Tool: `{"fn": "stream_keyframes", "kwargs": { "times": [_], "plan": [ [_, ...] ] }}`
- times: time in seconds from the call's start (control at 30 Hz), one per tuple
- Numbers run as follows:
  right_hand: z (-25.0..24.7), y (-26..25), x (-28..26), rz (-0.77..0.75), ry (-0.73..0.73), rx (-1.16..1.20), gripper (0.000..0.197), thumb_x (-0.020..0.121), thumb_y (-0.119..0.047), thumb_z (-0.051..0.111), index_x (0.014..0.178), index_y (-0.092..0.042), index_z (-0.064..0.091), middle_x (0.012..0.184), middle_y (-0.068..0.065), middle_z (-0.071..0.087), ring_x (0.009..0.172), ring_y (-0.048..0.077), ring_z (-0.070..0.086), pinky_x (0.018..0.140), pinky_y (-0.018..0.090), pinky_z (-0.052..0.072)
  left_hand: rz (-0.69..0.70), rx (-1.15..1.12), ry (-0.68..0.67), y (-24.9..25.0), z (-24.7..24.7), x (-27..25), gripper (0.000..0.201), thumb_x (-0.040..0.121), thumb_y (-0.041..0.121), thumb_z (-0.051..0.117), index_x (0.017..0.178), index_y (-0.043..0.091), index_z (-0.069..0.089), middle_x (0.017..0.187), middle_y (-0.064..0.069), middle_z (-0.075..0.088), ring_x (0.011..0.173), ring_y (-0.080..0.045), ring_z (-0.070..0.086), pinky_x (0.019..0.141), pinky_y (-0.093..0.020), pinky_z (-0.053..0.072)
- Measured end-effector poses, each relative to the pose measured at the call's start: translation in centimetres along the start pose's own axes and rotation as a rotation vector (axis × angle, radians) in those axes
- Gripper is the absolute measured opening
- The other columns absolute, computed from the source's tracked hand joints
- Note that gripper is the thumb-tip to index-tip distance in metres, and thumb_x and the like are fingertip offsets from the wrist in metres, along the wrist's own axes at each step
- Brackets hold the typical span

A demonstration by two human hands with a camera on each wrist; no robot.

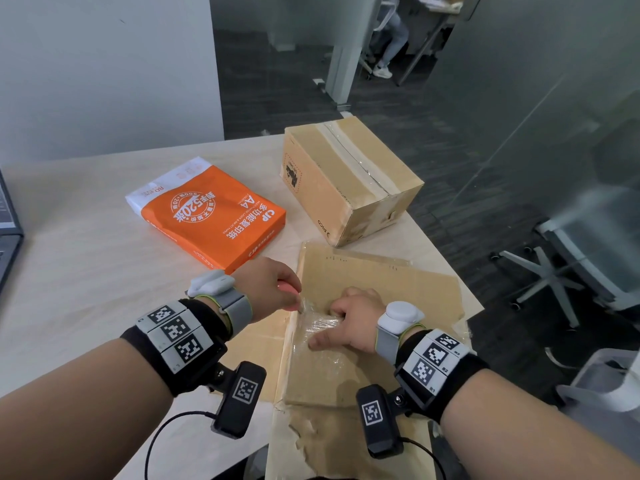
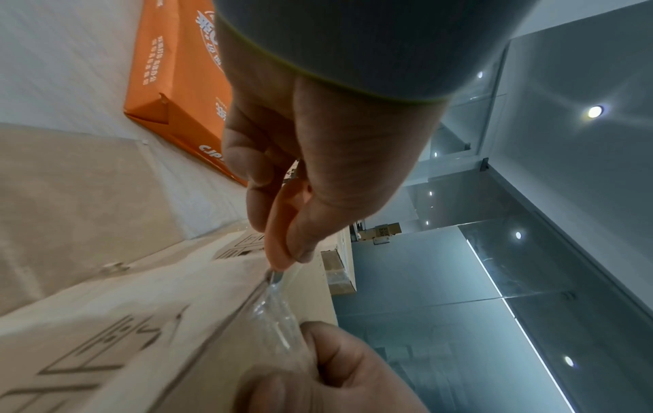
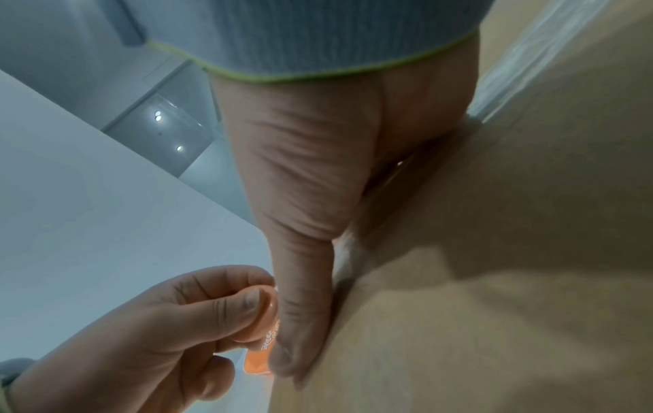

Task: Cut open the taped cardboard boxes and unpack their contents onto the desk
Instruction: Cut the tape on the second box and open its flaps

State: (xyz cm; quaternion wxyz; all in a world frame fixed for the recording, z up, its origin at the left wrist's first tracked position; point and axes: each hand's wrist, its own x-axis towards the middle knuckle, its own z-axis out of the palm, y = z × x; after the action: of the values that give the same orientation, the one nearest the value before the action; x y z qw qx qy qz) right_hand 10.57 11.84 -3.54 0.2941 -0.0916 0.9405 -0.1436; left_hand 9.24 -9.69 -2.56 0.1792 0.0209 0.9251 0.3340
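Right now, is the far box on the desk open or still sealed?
Still sealed: the far box has both top flaps shut, with clear tape running along the seam.

Pale wood-grain surface (image 1: 86, 258) carrying four items.

An orange-and-white ream of A4 paper (image 1: 207, 213) lies flat near the middle of the surface. A closed cardboard box (image 1: 346, 178), clear tape along its top seam, stands at the far right corner, partly overhanging the right edge. A flattened cardboard box (image 1: 363, 341) with loose clear tape lies along the right edge, reaching past the near edge and the right edge. A laptop (image 1: 8, 230) sits at the left edge, only partly in view.
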Motion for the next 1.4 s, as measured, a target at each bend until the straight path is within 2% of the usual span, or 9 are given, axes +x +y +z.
{"fn": "stream_keyframes", "kwargs": {
  "times": [0.2, 0.33, 0.43, 0.6, 0.77, 1.0, 1.13, 1.2, 1.4],
  "plan": [
    [0.1, 0.2, 0.4, -0.003, 0.015, 0.017, 0.075, 0.048, -0.088, 0.067, 0.073, -0.018, 0.056, 0.095, -0.005, 0.046, 0.101, 0.020, 0.038, 0.092, 0.041, 0.043, -0.069, -0.102, 0.070, -0.1, 1.1, -0.8, 0.012, 0.076, 0.037, 0.082, 0.081, 0.035, 0.072, 0.080, 0.015, 0.068, 0.076, -0.006, 0.061, 0.060, -0.025, 0.046],
    [0.2, 0.4, 0.5, -0.008, 0.002, 0.004, 0.069, 0.046, -0.089, 0.064, 0.069, -0.025, 0.053, 0.095, -0.006, 0.046, 0.103, 0.020, 0.038, 0.095, 0.042, 0.043, -0.106, -0.207, 0.059, -1.0, 1.2, -1.6, 0.010, 0.078, 0.034, 0.082, 0.083, 0.030, 0.074, 0.073, 0.011, 0.070, 0.057, -0.002, 0.056, 0.053, -0.021, 0.043],
    [0.2, 0.3, 0.5, -0.004, -0.001, -0.003, 0.068, 0.051, -0.087, 0.068, 0.072, -0.024, 0.054, 0.097, -0.005, 0.046, 0.104, 0.020, 0.038, 0.095, 0.042, 0.043, -0.160, -0.337, 0.048, -1.3, 1.2, -1.9, 0.011, 0.077, 0.030, 0.083, 0.083, 0.026, 0.074, 0.069, 0.005, 0.074, 0.051, -0.007, 0.057, 0.047, -0.022, 0.048],
    [0.0, 0.3, 0.7, 0.005, -0.003, -0.004, 0.071, 0.052, -0.086, 0.069, 0.083, -0.022, 0.061, 0.099, -0.005, 0.047, 0.103, 0.019, 0.038, 0.095, 0.041, 0.042, -0.174, -0.345, 0.130, -0.7, 2.0, -1.9, 0.012, 0.075, 0.031, 0.083, 0.082, 0.031, 0.073, 0.076, 0.010, 0.071, 0.057, -0.006, 0.057, 0.053, -0.021, 0.043],
    [0.0, 0.1, 0.6, 0.000, -0.004, 0.001, 0.067, 0.050, -0.087, 0.069, 0.072, -0.025, 0.055, 0.099, -0.004, 0.049, 0.104, 0.020, 0.039, 0.095, 0.040, 0.043, -0.190, -0.398, 0.011, -1.5, 1.1, -2.4, 0.012, 0.079, 0.026, 0.082, 0.087, 0.022, 0.075, 0.071, 0.002, 0.075, 0.042, 0.004, 0.056, 0.044, -0.016, 0.042],
    [-0.2, -0.1, 0.7, 0.004, -0.005, -0.009, 0.081, 0.046, -0.088, 0.067, 0.079, -0.015, 0.060, 0.098, -0.003, 0.049, 0.100, 0.019, 0.040, 0.091, 0.039, 0.044, -0.228, -0.468, -0.004, -1.9, 1.6, -2.7, 0.011, 0.078, 0.026, 0.083, 0.085, 0.023, 0.075, 0.073, 0.003, 0.077, 0.058, -0.001, 0.068, 0.051, -0.023, 0.049],
    [-0.6, -0.2, 0.6, 0.008, 0.000, 0.015, 0.069, 0.054, -0.081, 0.074, 0.066, -0.018, 0.047, 0.094, -0.004, 0.047, 0.101, 0.021, 0.042, 0.091, 0.037, 0.043, -0.187, -0.458, -0.159, -2.3, 1.9, -3.6, 0.008, 0.081, 0.020, 0.080, 0.088, 0.019, 0.076, 0.075, 0.003, 0.078, 0.066, -0.004, 0.071, 0.052, -0.024, 0.049],
    [-0.7, -0.3, 0.5, 0.008, 0.006, 0.034, 0.065, 0.058, -0.076, 0.078, 0.064, -0.021, 0.043, 0.094, -0.004, 0.048, 0.101, 0.020, 0.042, 0.091, 0.037, 0.042, -0.189, -0.501, -0.145, -2.5, 2.0, -3.7, 0.011, 0.081, 0.019, 0.080, 0.090, 0.017, 0.075, 0.078, 0.000, 0.078, 0.067, -0.005, 0.070, 0.051, -0.023, 0.050],
    [-0.7, -0.1, -0.1, -0.028, 0.163, 0.323, 0.016, 0.083, -0.040, 0.074, 0.087, -0.029, 0.062, 0.087, -0.007, 0.063, 0.089, 0.021, 0.061, 0.086, 0.038, 0.052, -0.294, -0.728, 0.001, -4.2, 0.7, -2.2, 0.011, 0.084, 0.017, 0.079, 0.094, 0.018, 0.073, 0.087, -0.002, 0.079, 0.076, -0.013, 0.072, 0.056, -0.026, 0.049]
  ]
}}
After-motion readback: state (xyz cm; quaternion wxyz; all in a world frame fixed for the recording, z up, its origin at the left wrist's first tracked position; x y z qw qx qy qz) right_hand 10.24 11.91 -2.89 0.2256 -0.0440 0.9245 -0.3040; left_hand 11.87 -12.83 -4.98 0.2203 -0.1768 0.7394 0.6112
